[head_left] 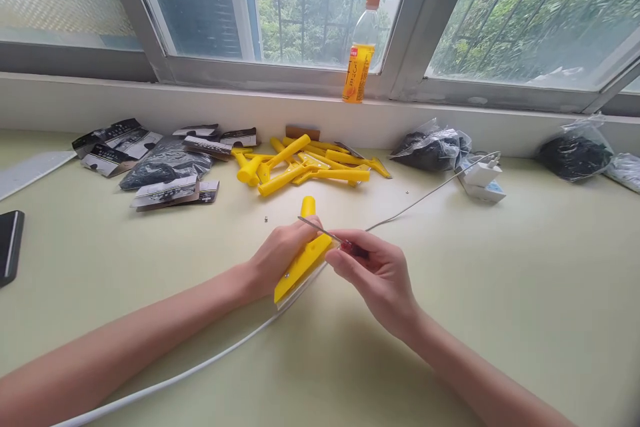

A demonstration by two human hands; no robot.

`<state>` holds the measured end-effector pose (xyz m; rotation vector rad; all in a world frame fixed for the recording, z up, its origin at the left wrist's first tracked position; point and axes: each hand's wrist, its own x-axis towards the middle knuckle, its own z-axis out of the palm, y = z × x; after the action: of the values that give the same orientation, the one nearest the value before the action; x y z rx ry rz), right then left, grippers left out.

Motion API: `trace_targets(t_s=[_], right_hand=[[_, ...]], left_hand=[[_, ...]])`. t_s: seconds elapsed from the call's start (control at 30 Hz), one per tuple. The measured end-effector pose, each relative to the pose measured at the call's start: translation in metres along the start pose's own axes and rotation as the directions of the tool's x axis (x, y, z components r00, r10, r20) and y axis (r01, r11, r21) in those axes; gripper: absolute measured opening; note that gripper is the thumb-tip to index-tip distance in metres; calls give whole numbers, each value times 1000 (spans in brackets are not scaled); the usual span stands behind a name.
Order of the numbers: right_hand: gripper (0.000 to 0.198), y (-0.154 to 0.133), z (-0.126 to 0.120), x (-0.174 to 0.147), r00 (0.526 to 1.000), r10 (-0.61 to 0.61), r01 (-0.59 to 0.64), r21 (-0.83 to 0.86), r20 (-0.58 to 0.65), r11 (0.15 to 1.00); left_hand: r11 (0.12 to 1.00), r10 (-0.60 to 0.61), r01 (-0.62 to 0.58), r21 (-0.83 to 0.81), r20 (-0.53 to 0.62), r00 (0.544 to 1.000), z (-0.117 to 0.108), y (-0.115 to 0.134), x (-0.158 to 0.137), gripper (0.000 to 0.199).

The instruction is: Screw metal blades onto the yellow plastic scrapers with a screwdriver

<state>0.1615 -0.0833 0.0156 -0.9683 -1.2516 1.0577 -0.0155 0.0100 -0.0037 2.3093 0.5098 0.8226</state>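
Observation:
My left hand (285, 247) is wrapped round the handle of a yellow scraper (303, 267), whose wide head points down and towards me. A small screw shows near the head's lower left end, and a pale strip runs along its edge. Between thumb and fingers, my right hand (383, 273) grips a screwdriver (345, 245) with a dark red handle. Its thin metal shaft points left, crossing above the scraper close to my left thumb. Most of the screwdriver's handle is hidden by my fingers.
Yellow scrapers (310, 170) lie piled at the back, beside black-and-white packaging cards (167, 191) and a dark plastic bag (167, 161). A white cable (210, 360) crosses the table under my hands to a charger (481, 175). Small screws (266, 219) lie loose. A bottle (360, 60) stands on the sill; a phone (10, 247) lies left.

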Motion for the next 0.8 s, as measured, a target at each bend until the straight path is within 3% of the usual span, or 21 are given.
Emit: trace_targets(t_s=[0.47, 0.8], right_hand=[[17, 1, 6, 1, 999, 15, -12, 91, -34, 996], [19, -1, 7, 0, 999, 14, -9, 142, -34, 990]], left_hand=[[999, 32, -32, -32, -3, 999, 2, 0, 1, 14], [998, 14, -15, 56, 13, 1000, 1, 1, -1, 6]])
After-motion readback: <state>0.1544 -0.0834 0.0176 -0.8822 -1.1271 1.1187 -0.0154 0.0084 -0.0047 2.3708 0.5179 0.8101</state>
